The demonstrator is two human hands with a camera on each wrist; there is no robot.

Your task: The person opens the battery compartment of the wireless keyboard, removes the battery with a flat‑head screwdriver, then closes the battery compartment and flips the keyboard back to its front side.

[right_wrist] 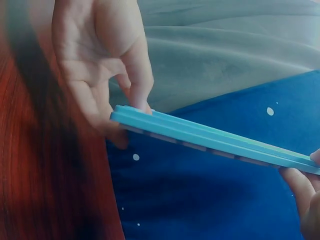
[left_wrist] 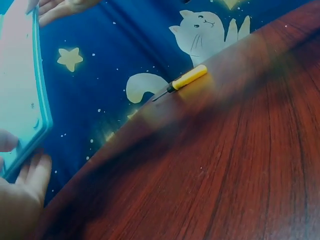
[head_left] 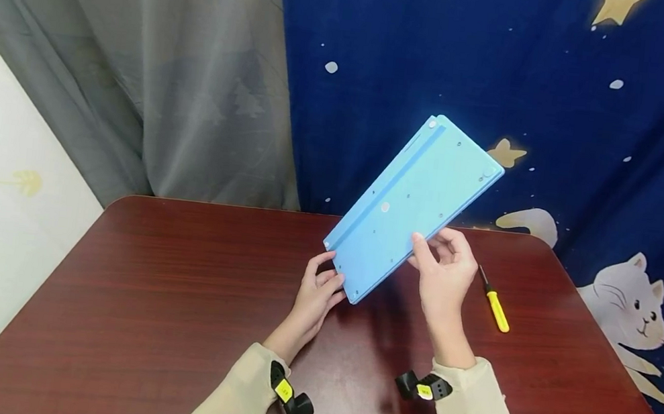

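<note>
A light blue keyboard [head_left: 414, 205] is held tilted up above the table, its underside with small screws and round feet facing the head camera. My left hand [head_left: 311, 299] pinches its lower left end, thumb on the underside. Partway up the right long edge, my right hand [head_left: 448, 280] grips it between thumb and fingers. In the right wrist view the keyboard [right_wrist: 210, 142] appears edge-on, a row of keys showing below. The left hand [right_wrist: 100, 60] holds one end there, and part of the right hand [right_wrist: 304, 195] shows at the frame's edge.
A screwdriver [head_left: 498, 310] with a yellow handle and dark shaft lies on the brown wooden table [head_left: 174, 325], right of the right hand. Behind the table's back edge hang a grey curtain [head_left: 211, 86] and a blue curtain [head_left: 379, 50] with stars and cats.
</note>
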